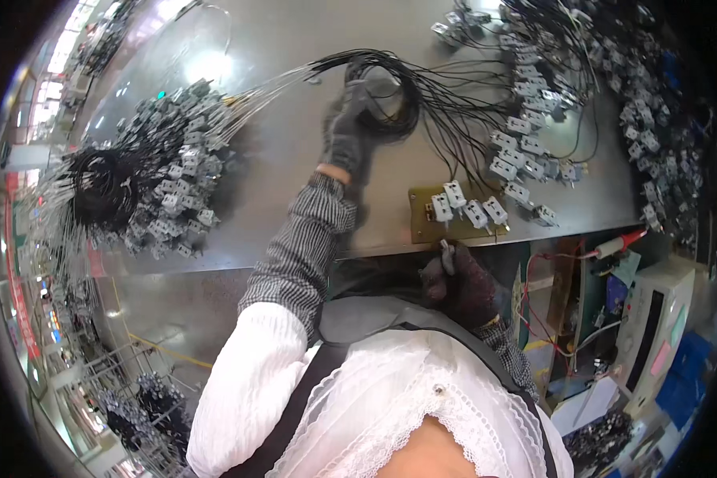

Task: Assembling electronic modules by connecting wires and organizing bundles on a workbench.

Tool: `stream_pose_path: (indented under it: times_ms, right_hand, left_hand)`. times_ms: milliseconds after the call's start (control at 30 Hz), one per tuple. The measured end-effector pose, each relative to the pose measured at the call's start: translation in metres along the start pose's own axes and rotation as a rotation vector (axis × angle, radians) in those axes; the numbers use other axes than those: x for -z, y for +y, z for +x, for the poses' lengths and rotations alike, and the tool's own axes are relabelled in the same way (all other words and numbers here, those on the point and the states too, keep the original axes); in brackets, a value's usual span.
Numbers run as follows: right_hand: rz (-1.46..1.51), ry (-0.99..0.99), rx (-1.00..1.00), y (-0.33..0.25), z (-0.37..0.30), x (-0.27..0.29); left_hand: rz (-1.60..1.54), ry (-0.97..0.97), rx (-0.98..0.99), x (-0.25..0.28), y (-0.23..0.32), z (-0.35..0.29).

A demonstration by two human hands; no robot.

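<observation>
My left hand (347, 127), in a dark grey glove and a little blurred, is closed at the left side of a looped bundle of black cables (410, 99). Pale wire ends (275, 97) run from the bundle toward the left, and its other ends fan out to white-grey box-shaped connectors (518, 147) on the right. Below the table's front edge my right hand (464, 280), in a dark reddish glove, is closed around a small grey piece that I cannot make out. Just above it, several connectors (476, 213) lie on a brownish-yellow plate (419, 231).
A metal table (279, 199) bears a large heap of connectors and wires (167, 175) at the left. More connectors hang in bunches (641, 119) at the far right. A red-and-white handled tool (620, 244) and a light-coloured machine (653, 327) stand at the lower right.
</observation>
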State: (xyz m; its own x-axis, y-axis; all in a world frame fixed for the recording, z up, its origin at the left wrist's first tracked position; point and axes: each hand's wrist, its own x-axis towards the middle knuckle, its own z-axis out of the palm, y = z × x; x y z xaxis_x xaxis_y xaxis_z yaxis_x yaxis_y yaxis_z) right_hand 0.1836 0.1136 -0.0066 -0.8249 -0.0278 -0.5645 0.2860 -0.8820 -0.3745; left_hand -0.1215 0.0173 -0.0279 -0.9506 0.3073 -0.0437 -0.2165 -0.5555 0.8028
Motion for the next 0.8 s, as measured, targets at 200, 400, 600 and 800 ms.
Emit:
stream_pose_path:
  times_ms: [200,400,600,800]
  right_hand:
    - [-0.111,0.021,-0.005,-0.003,0.001,-0.015]
    - [-0.232,0.064,0.016,-0.005,-0.015,-0.023]
    - [-0.335,0.009,-0.073,-0.016,-0.021,-0.015]
    - [-1.201,-0.302,0.543,-0.026,-0.01,0.044]
  left_hand:
    - [0.017,0.172,0.245,-0.008,0.012,0.05]
    - [-0.075,-0.139,-0.017,-0.056,0.111,0.005]
    - [0.034,-0.014,-0.06,-0.027,0.2,-0.038]
    - [0.356,-0.01,-0.242,0.024,0.316,-0.084]
